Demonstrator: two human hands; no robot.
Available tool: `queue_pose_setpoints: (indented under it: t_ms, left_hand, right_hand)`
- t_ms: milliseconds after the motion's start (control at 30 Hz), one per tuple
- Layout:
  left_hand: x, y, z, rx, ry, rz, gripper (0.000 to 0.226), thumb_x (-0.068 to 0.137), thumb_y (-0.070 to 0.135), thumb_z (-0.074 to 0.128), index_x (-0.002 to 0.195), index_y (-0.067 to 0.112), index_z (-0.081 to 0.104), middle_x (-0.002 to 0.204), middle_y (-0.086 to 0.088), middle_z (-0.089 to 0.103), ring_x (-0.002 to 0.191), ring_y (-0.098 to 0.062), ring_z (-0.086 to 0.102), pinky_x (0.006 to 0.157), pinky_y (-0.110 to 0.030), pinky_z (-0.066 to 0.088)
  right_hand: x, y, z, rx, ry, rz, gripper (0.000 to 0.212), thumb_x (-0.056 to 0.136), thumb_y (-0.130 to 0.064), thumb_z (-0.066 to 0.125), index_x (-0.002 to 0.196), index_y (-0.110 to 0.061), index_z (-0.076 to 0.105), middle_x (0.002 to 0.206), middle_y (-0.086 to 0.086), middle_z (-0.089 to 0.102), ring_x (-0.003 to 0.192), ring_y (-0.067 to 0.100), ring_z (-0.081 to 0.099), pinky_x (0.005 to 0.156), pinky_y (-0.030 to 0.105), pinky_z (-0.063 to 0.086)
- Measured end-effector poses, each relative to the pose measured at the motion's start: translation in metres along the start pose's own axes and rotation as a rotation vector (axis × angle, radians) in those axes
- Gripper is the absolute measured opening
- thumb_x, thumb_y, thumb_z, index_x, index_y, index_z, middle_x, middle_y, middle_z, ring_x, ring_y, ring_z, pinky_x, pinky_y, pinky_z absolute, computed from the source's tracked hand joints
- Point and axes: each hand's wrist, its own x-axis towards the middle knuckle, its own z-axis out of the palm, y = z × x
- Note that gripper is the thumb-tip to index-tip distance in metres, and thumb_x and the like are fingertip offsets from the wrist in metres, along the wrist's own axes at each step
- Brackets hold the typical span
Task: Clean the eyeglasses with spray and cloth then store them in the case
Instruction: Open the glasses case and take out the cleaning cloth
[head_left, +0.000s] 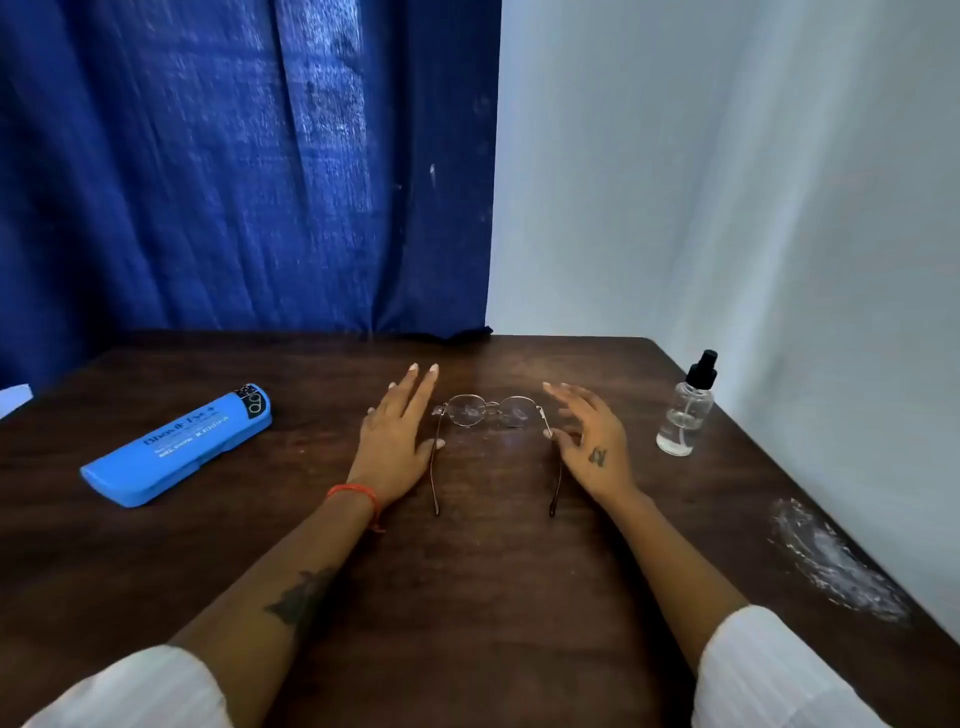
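Thin metal eyeglasses (488, 413) lie unfolded on the dark wooden table (493, 597), temples pointing toward me. My left hand (397, 434) lies flat with straight fingers just left of the frame, its thumb touching the left temple. My right hand (584, 431) hovers just right of the frame with fingers spread and relaxed, its thumb near the right temple. A closed blue glasses case (176, 449) lies at the left. A clear spray bottle (685, 410) with a black nozzle stands upright at the right. No cloth is clearly visible.
A blue curtain (234, 166) hangs behind the table on the left, a white sheet (727, 182) on the right. A whitish scuffed patch (831, 561) marks the table's right edge. A pale scrap (13, 397) shows at the far left edge.
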Motion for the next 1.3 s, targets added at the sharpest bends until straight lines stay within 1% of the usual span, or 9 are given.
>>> queue_pose_setpoints:
  t_ms: [100, 167, 267, 467, 633, 967, 1100, 1200, 1300]
  left_hand:
    - [0.004, -0.001, 0.007, -0.094, 0.029, 0.129, 0.062, 0.083, 0.012, 0.063, 0.138, 0.023, 0.037, 0.152, -0.004, 0.027, 0.138, -0.023, 0.027, 0.113, -0.035, 0.024]
    - [0.005, -0.005, 0.013, -0.122, 0.096, 0.166, 0.035, 0.083, 0.006, 0.062, 0.117, 0.014, 0.061, 0.138, -0.009, 0.048, 0.125, -0.024, 0.046, 0.107, -0.037, 0.038]
    - [0.006, -0.006, 0.012, -0.17, 0.22, 0.203, 0.018, 0.082, 0.0, 0.06, 0.094, 0.009, 0.072, 0.111, -0.011, 0.065, 0.101, -0.023, 0.062, 0.091, -0.036, 0.05]
    - [-0.007, 0.008, 0.005, -0.312, 0.351, 0.139, 0.023, 0.077, -0.004, 0.063, 0.09, 0.013, 0.073, 0.09, -0.001, 0.071, 0.082, 0.0, 0.057, 0.077, -0.004, 0.039]
    - [-0.031, 0.028, 0.002, -0.519, 0.365, 0.036, 0.016, 0.082, 0.007, 0.064, 0.095, 0.011, 0.071, 0.094, 0.002, 0.068, 0.085, -0.007, 0.063, 0.079, -0.011, 0.047]
    - [-0.043, 0.031, 0.002, -0.62, 0.178, -0.098, 0.018, 0.083, 0.009, 0.064, 0.098, 0.016, 0.069, 0.095, -0.011, 0.069, 0.08, -0.019, 0.068, 0.064, -0.018, 0.057]
    - [-0.051, 0.032, -0.003, -0.527, 0.175, -0.075, 0.031, 0.08, 0.015, 0.067, 0.11, 0.019, 0.064, 0.094, -0.005, 0.07, 0.076, -0.014, 0.067, 0.075, -0.031, 0.058]
    - [-0.06, 0.033, -0.009, -0.477, 0.182, -0.063, 0.05, 0.077, 0.025, 0.07, 0.125, 0.024, 0.053, 0.11, 0.0, 0.064, 0.083, -0.006, 0.063, 0.071, -0.009, 0.049]
    - [-0.074, 0.035, -0.017, -0.435, 0.161, -0.058, 0.061, 0.077, 0.034, 0.069, 0.132, 0.029, 0.043, 0.125, -0.001, 0.053, 0.1, -0.008, 0.056, 0.071, -0.01, 0.047]
  right_hand:
    - [0.004, 0.0, 0.003, 0.01, -0.002, 0.009, 0.04, 0.072, 0.008, 0.07, 0.105, -0.016, 0.071, 0.112, 0.006, 0.065, 0.098, 0.015, 0.065, 0.086, 0.022, 0.052]
    - [0.007, -0.001, 0.005, -0.032, 0.005, 0.012, 0.027, 0.074, 0.003, 0.072, 0.095, -0.013, 0.075, 0.104, 0.007, 0.071, 0.097, 0.012, 0.065, 0.088, 0.015, 0.049]
    - [0.009, -0.005, 0.003, -0.029, 0.014, 0.003, 0.019, 0.077, 0.0, 0.072, 0.092, -0.011, 0.075, 0.1, 0.008, 0.072, 0.095, 0.011, 0.066, 0.088, 0.006, 0.043]
    - [-0.004, -0.019, -0.004, 0.084, 0.095, 0.136, 0.016, 0.079, 0.0, 0.069, 0.087, -0.012, 0.076, 0.091, -0.002, 0.074, 0.086, -0.005, 0.064, 0.078, 0.004, 0.043]
    - [-0.024, -0.032, -0.018, 0.253, 0.075, 0.281, 0.014, 0.081, -0.004, 0.068, 0.089, -0.013, 0.074, 0.08, -0.003, 0.071, 0.064, 0.007, 0.066, 0.067, 0.012, 0.05]
    - [-0.04, -0.036, -0.023, 0.156, 0.037, 0.345, 0.014, 0.081, -0.008, 0.068, 0.092, -0.015, 0.074, 0.076, 0.001, 0.071, 0.067, 0.019, 0.07, 0.073, 0.04, 0.058]
    - [-0.049, -0.048, -0.024, 0.048, 0.074, 0.372, 0.016, 0.08, -0.018, 0.071, 0.095, -0.014, 0.073, 0.078, 0.001, 0.071, 0.074, 0.015, 0.068, 0.074, 0.024, 0.054]
    - [-0.061, -0.068, -0.032, -0.162, 0.153, 0.372, 0.018, 0.079, -0.032, 0.072, 0.09, -0.018, 0.07, 0.077, -0.007, 0.066, 0.072, 0.011, 0.063, 0.069, 0.026, 0.051]
    - [-0.082, -0.094, -0.03, -0.287, 0.162, 0.167, 0.023, 0.078, -0.041, 0.069, 0.086, -0.02, 0.067, 0.081, -0.004, 0.065, 0.07, 0.012, 0.061, 0.064, 0.031, 0.053]
